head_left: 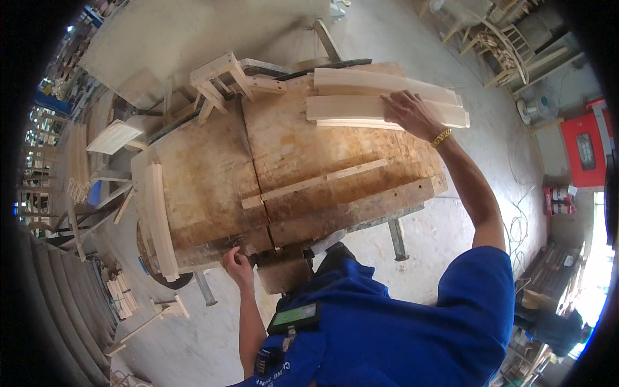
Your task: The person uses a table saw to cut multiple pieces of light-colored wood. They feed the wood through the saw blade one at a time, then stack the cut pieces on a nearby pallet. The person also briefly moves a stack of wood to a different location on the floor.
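Observation:
Over at the far right of the workbench (pixel 290 138), my right hand (pixel 412 115) grips a pale wooden board (pixel 345 108) from above, fingers bent across its face. Another pale board (pixel 361 80) lies just beyond it, and the edge of a further one shows on the near side. My left hand (pixel 238 266) is at the bench's near edge, left of the clamp-like fixture (pixel 284 274). Its fingers are loosely bent and apart, and I see nothing in them. A narrow wooden strip (pixel 316 184) lies across the middle of the bench.
Long pale pieces (pixel 161 219) lie along the bench's left end. A small wooden frame (pixel 222 80) stands at its far edge. A large panel (pixel 193 39) is beyond. On the right are a fan (pixel 538 108) and a red cabinet (pixel 583 151); a stool-like frame is at lower left.

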### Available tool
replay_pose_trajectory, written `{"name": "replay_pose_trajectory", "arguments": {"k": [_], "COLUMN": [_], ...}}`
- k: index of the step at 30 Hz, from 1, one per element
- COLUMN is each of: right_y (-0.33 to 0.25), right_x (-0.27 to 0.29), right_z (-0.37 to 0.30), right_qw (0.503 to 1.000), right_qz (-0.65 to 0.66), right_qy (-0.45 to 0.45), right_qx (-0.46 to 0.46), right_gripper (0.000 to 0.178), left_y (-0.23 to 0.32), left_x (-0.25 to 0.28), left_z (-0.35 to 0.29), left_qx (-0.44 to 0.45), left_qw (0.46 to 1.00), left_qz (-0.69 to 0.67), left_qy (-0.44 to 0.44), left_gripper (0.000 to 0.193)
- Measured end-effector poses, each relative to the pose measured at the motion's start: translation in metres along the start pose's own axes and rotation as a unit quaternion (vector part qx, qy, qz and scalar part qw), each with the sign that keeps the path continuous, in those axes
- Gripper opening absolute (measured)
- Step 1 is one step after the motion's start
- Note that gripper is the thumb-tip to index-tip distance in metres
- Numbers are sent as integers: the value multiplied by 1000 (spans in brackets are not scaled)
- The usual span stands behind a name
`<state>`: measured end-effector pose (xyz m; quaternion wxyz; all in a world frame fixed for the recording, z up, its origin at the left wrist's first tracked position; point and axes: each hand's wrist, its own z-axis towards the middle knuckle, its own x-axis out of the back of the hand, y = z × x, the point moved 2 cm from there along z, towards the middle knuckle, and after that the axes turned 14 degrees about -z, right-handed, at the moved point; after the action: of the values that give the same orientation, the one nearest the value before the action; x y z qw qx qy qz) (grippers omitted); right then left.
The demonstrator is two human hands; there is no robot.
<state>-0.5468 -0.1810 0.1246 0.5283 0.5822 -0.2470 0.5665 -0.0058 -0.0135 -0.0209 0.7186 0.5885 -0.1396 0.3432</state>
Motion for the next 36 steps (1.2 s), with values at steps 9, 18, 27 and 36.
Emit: {"name": "replay_pose_trajectory", "arguments": {"k": [9, 18, 27, 36], "right_y": [-4, 8, 4, -11], "right_x": [-14, -21, -20, -7], "right_z": [2, 4, -8, 9], "right_qw": [999, 997, 998, 999], "right_qz": [3, 18, -57, 3], "right_qy": [23, 66, 2, -8], "right_qx": [-45, 18, -13, -38], "right_gripper": [60, 49, 42, 60], "left_y": [0, -2, -34, -127], "left_x": [0, 5, 30, 164], "left_z": [-1, -2, 48, 150], "left_qx": [59, 24, -21, 278], "left_qw": [998, 999, 998, 896], "left_qz": [-6, -22, 56, 332], "left_qy": [-2, 33, 5, 95], "left_gripper": [17, 18, 28, 75]}}
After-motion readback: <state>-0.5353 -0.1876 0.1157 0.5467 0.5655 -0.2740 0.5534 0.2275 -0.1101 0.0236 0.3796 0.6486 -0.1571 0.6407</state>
